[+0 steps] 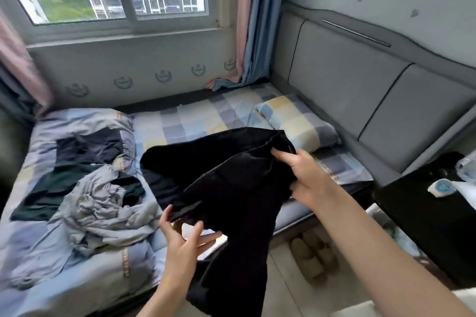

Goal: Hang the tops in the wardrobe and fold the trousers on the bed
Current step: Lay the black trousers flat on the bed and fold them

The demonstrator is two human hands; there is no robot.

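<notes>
The right hand has its grip clamped on the upper edge of a black fabric garment, fingers curled into the cloth. The garment hangs in the air above the near edge of the bed, its lower part drooping toward the floor. The left hand is below it, fingers spread apart and straight, with thumb and fingertips touching the garment's lower fold. On the bed's left side lie a crumpled grey garment, a dark green garment and a dark navy garment. A checked pillow rests near the grey padded headboard.
</notes>
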